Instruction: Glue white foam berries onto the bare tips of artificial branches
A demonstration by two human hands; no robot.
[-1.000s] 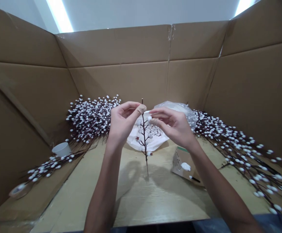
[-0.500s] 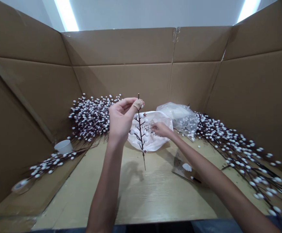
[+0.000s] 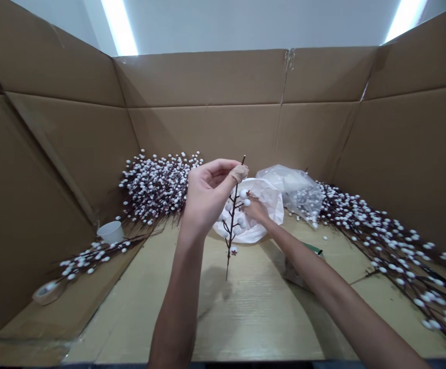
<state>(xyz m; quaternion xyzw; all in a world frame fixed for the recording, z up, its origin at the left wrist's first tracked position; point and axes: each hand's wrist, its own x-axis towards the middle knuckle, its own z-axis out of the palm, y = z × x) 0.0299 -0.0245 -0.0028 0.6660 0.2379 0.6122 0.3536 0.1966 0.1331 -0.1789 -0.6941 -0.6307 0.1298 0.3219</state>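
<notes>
My left hand (image 3: 211, 188) is shut on a thin dark twig (image 3: 232, 225), pinching it near the top with a tape-wrapped fingertip (image 3: 239, 174). Several white foam berries sit along the twig. My right hand (image 3: 257, 210) is right beside the twig, its fingertips at a white berry (image 3: 246, 202), though I cannot tell whether they grip it. Under both hands lies a crumpled white sheet (image 3: 269, 205) with round white berries on it, partly hidden behind the left hand and twig.
Heaped berry branches (image 3: 156, 187) fill the back left, and more (image 3: 384, 236) spread along the right. A clear plastic bag (image 3: 294, 189) stands behind the white sheet. A paper cup (image 3: 110, 232) and tape roll (image 3: 48, 293) lie left. Cardboard walls (image 3: 207, 133) surround the wooden table (image 3: 246, 318).
My right hand has moved in from over the white sheet to beside the twig. The twig now carries more berries near its middle, and the view has shifted slightly.
</notes>
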